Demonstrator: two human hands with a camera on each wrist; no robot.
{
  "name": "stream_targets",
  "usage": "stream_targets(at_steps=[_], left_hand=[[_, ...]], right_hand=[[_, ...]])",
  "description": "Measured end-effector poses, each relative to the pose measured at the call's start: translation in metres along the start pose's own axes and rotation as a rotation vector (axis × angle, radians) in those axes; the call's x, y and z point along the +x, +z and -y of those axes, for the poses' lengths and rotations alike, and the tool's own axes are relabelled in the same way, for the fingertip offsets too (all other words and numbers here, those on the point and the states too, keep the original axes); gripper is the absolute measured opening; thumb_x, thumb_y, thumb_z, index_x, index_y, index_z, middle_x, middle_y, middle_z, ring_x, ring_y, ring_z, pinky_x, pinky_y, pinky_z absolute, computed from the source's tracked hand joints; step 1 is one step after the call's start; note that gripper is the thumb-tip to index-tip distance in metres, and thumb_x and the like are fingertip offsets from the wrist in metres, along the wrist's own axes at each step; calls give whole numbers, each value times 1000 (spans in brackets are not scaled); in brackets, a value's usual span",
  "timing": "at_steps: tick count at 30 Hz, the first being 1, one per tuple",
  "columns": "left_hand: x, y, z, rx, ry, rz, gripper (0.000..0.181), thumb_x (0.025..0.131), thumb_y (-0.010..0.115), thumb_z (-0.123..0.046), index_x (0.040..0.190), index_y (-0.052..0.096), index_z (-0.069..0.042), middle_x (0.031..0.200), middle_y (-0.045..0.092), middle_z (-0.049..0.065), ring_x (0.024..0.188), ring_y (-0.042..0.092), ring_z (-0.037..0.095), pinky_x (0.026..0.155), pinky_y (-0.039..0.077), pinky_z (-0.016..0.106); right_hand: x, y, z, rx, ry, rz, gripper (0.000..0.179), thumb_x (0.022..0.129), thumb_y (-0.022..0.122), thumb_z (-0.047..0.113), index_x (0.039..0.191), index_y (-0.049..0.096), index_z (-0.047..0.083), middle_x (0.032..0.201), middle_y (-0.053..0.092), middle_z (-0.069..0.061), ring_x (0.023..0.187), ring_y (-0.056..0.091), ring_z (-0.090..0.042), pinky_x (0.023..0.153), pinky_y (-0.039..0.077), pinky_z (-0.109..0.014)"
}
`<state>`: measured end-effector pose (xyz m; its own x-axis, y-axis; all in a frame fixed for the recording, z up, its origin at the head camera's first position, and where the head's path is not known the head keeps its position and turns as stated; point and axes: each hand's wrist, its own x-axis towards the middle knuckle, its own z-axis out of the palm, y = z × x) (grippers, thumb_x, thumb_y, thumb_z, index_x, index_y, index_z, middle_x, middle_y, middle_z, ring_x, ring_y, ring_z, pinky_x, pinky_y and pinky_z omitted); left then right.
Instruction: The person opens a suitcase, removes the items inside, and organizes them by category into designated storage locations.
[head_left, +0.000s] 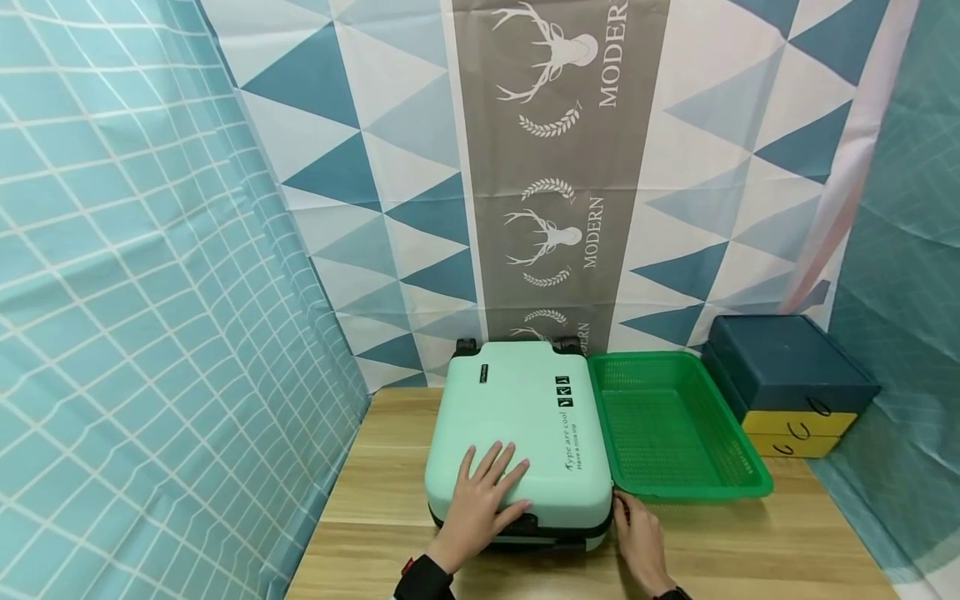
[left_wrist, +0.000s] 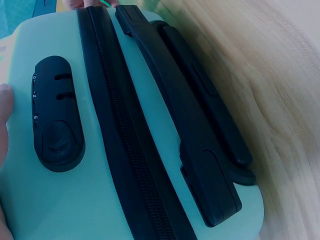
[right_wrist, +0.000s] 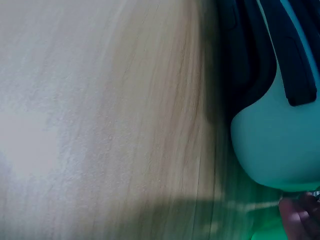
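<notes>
A mint-green hard-shell suitcase (head_left: 517, 417) lies flat on the wooden table, its lid down and lettering along the right side. My left hand (head_left: 480, 500) rests on the lid near the front edge, fingers spread. At the front right corner my right hand (head_left: 637, 533) pinches the zipper pull, which the fingers mostly hide; the right wrist view shows its fingertips (right_wrist: 297, 215) right beside the shell. The left wrist view shows the black zipper (left_wrist: 122, 110) along the front side, its teeth meshed. A black combination lock (left_wrist: 59, 115) and a carry handle (left_wrist: 175, 105) flank it.
Close against the suitcase's right side stands a green plastic basket (head_left: 675, 492). Farther right are stacked boxes, dark blue (head_left: 795, 367) and yellow (head_left: 795, 433). Patterned cloth (head_left: 547, 208) hangs behind, and a teal checked sheet (head_left: 150, 292) borders the table (head_left: 375, 483) on the left.
</notes>
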<state>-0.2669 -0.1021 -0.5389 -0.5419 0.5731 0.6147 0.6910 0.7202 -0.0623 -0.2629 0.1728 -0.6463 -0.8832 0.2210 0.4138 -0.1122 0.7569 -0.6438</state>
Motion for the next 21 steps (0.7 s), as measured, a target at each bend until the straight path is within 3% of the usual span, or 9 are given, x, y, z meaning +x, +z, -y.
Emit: stream_targets(at_steps=[3, 8, 14, 21], left_hand=[[0, 0, 0, -1, -1, -4, 54, 85, 51, -44, 133, 43, -18, 137, 35, 10, 125, 32, 30, 99, 16, 54], [-1, 2, 0, 15, -4, 11, 54, 86, 49, -45, 133, 43, -19, 138, 34, 10, 126, 30, 30, 100, 15, 54], [0, 1, 1, -1, 6, -4, 55, 85, 51, -43, 133, 43, -17, 137, 35, 11, 125, 32, 31, 99, 16, 54], [-1, 2, 2, 20, 5, 5, 54, 86, 50, -45, 133, 43, -18, 137, 36, 11, 125, 31, 30, 99, 16, 54]], right_hand=[[0, -2, 2, 4, 13, -31, 16, 85, 56, 8, 96, 67, 4, 75, 61, -4, 61, 55, -13, 49, 41, -30], [-2, -5, 9, 28, 25, -123, 15, 80, 59, 5, 91, 69, 3, 70, 60, -3, 58, 53, -13, 48, 40, -29], [-4, -5, 11, -23, -101, -213, 17, 77, 61, 1, 93, 67, -1, 73, 62, -11, 58, 58, -22, 43, 41, -34], [-1, -9, 11, -72, -139, -180, 19, 76, 61, 1, 93, 68, 3, 76, 62, -12, 59, 59, -26, 41, 41, -39]])
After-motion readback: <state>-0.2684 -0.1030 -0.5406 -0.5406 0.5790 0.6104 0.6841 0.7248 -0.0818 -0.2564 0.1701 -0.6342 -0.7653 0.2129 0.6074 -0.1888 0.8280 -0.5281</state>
